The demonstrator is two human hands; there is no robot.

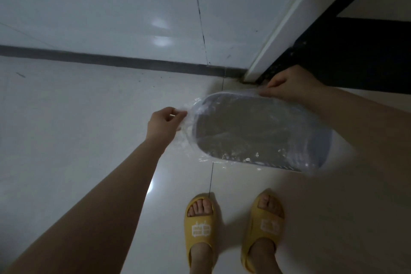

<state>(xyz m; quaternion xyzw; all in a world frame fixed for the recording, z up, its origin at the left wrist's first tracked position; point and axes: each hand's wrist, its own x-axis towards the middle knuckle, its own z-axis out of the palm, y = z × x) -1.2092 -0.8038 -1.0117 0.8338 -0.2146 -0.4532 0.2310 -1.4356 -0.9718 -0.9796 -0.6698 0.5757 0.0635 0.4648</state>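
Observation:
A pale blue oval bin (324,153) stands on the floor near a door corner, its mouth covered by a clear plastic bag (249,133) stretched over the rim. My left hand (163,123) pinches the crinkled edge of the bag at the bin's left end. My right hand (289,87) pinches the bag's edge at the far right of the rim. The inside of the bin looks dark grey through the plastic.
Glossy white floor tiles (77,129) spread to the left. A tiled wall with a dark base strip (111,60) stands behind. A white door frame (282,29) and a dark doorway (355,51) are at the right. My feet in yellow slippers (200,229) stand just below the bin.

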